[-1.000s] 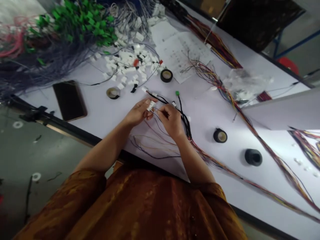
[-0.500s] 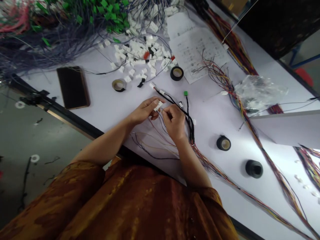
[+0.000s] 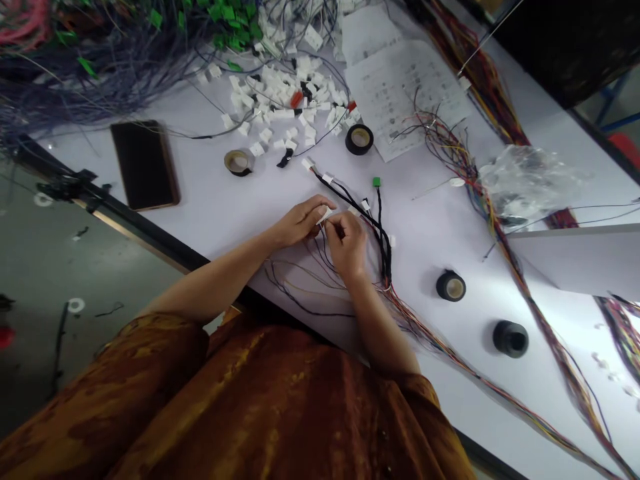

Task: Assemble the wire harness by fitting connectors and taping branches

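A small white connector [image 3: 326,214] is pinched between the thumb and fingers of my left hand [image 3: 300,222]. Close against it, my right hand [image 3: 346,241] has thumb and forefinger pressed together on a thin wire, whose tip is hidden by the fingers. Several loose wires [image 3: 300,288] trail below both hands over the table's near side. Just right of my right hand lies a wire harness [image 3: 384,250] with black-taped branches. Its branches end in a white connector [image 3: 308,163] and a green connector [image 3: 377,181], among others.
White connectors [image 3: 280,100] lie heaped beyond my hands. Tape rolls [image 3: 359,139] and a phone [image 3: 145,165] rest on the table. Printed sheets [image 3: 410,87], a wire bundle [image 3: 530,300] and a clear plastic bag [image 3: 533,183] are to the right. A black rail [image 3: 165,247] edges the table.
The white connector has turned in my left hand and shows less of its face. Both hands stay close together. The whole view has shifted slightly.
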`<action>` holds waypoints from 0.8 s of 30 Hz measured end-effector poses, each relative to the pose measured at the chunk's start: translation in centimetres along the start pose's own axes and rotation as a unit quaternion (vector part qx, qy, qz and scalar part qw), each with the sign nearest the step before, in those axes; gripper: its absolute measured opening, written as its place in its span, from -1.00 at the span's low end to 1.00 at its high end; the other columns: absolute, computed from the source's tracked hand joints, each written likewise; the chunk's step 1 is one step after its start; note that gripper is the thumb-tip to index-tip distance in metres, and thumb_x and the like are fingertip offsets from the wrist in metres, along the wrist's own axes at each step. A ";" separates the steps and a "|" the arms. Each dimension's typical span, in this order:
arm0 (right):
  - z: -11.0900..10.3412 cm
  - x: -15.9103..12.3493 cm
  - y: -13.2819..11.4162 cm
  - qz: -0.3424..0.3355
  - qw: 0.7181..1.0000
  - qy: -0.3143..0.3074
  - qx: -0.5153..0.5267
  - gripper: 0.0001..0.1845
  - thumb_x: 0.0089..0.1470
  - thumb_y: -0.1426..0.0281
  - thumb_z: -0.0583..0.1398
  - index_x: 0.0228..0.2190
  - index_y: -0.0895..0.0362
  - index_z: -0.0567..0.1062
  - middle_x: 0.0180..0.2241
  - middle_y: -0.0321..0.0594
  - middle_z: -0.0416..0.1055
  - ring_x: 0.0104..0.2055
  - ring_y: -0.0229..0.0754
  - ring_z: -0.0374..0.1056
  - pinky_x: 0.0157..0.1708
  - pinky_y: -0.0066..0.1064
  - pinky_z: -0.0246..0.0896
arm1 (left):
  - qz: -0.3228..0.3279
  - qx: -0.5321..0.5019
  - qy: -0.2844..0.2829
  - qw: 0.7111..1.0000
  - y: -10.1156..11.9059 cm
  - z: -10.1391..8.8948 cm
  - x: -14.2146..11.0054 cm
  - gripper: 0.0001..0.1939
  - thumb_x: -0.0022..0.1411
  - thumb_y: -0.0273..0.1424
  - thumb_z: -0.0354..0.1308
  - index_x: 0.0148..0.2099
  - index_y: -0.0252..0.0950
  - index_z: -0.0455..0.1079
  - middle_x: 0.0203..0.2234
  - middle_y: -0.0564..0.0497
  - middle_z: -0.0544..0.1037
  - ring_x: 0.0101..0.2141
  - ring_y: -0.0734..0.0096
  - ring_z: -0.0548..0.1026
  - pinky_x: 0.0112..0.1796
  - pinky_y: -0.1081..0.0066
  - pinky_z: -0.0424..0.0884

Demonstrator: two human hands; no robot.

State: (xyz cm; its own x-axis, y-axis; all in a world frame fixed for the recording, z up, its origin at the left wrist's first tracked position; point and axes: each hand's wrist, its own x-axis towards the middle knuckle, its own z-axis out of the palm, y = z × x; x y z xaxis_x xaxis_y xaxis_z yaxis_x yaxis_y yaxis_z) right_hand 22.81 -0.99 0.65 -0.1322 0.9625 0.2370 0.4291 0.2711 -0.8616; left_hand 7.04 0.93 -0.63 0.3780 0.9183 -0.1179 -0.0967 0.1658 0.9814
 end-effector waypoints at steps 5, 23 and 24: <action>-0.2 -0.5 0.5 -0.016 1.000 0.014 -0.005 -0.77 0.23 0.35 0.14 -0.48 0.10 0.36 -0.49 -0.35 0.30 -0.42 -0.29 0.20 -0.33 -0.39 0.15 | -0.033 -0.041 0.015 0.999 0.3 0.2 0.1 -0.53 0.30 0.07 0.10 -0.08 -0.26 0.35 -0.66 0.19 0.19 -0.68 0.57 0.22 -0.64 0.55 0.15; -0.5 -0.6 0.8 0.005 1.000 -0.017 -0.017 -0.80 0.19 0.41 0.14 -0.49 0.09 0.35 -0.49 -0.34 0.32 -0.41 -0.28 0.22 -0.32 -0.38 0.16 | -0.021 0.016 0.036 0.999 0.0 0.3 0.3 -0.59 0.34 0.00 0.09 -0.06 -0.26 0.37 -0.64 0.17 0.22 -0.69 0.57 0.22 -0.66 0.55 0.12; -0.5 -0.6 0.8 0.005 1.000 -0.010 -0.019 -0.79 0.19 0.42 0.13 -0.50 0.09 0.33 -0.50 -0.34 0.31 -0.41 -0.28 0.21 -0.32 -0.38 0.16 | -0.020 0.019 0.035 0.999 -0.1 0.3 0.3 -0.59 0.34 -0.01 0.08 -0.06 -0.26 0.37 -0.63 0.17 0.23 -0.68 0.57 0.22 -0.66 0.55 0.11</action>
State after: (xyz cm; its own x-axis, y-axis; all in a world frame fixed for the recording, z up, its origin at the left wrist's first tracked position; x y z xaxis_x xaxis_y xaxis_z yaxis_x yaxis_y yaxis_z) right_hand 23.66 -1.37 -0.01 -0.1462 0.9647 0.2191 0.4642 0.2624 -0.8460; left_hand 7.46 1.07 -0.67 0.3151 0.9343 -0.1666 -0.0480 0.1910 0.9804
